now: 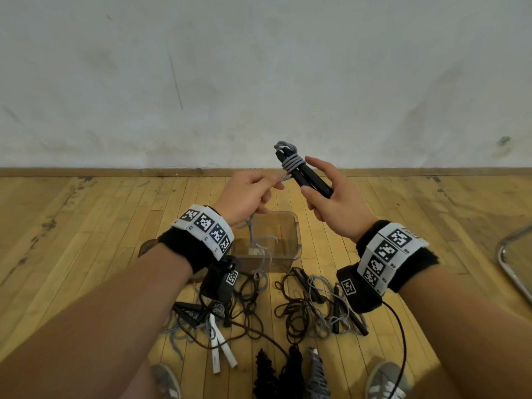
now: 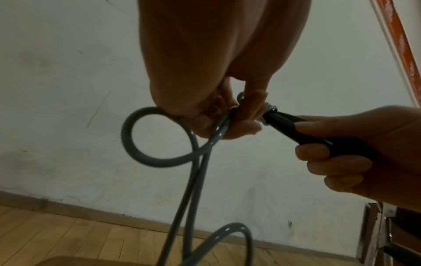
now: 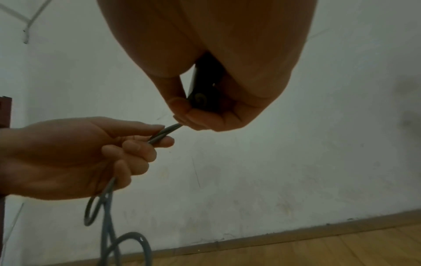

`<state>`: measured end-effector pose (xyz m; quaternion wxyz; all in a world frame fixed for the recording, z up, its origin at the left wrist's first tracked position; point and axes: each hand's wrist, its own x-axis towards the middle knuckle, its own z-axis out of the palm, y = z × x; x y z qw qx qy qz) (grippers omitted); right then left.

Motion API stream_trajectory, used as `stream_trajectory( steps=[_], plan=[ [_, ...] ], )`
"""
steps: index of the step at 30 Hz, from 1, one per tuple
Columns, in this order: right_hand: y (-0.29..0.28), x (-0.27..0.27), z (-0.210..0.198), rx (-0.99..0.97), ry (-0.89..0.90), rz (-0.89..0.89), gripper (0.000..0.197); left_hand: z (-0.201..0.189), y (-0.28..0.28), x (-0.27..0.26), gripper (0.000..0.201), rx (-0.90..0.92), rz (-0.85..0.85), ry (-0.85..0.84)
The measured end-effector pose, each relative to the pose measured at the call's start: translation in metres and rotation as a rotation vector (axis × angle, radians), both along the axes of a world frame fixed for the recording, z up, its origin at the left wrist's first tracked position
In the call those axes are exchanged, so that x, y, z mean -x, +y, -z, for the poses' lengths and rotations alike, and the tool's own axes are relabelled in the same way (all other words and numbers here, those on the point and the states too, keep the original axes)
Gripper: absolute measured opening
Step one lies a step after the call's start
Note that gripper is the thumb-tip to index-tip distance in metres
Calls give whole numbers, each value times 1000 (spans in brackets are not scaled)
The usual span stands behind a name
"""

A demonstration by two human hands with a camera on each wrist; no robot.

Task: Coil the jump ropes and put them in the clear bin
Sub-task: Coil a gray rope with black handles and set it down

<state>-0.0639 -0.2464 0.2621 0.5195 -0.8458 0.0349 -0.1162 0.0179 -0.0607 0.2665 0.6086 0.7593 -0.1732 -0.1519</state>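
The right hand (image 1: 331,203) grips black handles (image 1: 308,180) wound with grey rope (image 1: 292,162). The left hand (image 1: 244,197) pinches the rope's slack. No writing is legible.

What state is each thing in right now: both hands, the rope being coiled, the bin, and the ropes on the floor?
Left hand: pinches the grey cord.
Right hand: grips the black handles.
Grey cord: partly wound round the handles, the rest hanging loose into the bin.
Clear bin: upright, open, only trailing cord inside.
Ropes on the floor: tangled, uncoiled.
White handles: lying on the floor.
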Motion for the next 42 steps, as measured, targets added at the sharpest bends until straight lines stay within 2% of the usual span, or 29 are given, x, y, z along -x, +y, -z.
stream_trajectory(
  steps=[4,9,13,18,22,28,30,32,34,37,39,42],
  plan=[
    [-6,-2,9,197,-5,71,56,2,-1,0,25,-47,36,55],
    [-4,-4,11,391,-31,129,54,0,-13,15,19,110,-98,54],
    [0,-1,11,524,-9,142,57,-1,-23,24,15,182,-156,120],
    [13,0,13,657,-11,128,56,-5,-24,24,22,230,-168,170],
    [21,4,14,585,-80,36,56,-4,-22,24,30,252,-235,145],
    [25,5,14,493,-176,-58,69,-5,-19,21,38,289,-383,102],
    [23,6,11,343,-179,-33,74,-6,-19,19,36,311,-365,100],
    [21,6,6,116,-110,-29,77,-7,-19,19,32,325,-317,93],
    [22,8,-2,-116,-14,-80,71,-7,-18,19,29,333,-266,82],
    [23,12,-11,-331,112,-163,54,-4,-18,18,31,313,-217,72],
    [21,12,-9,-351,115,-179,50,-3,-18,18,34,306,-190,62],
    [16,9,-6,-233,3,-156,48,-6,-17,19,32,274,-148,35]
  ],
)
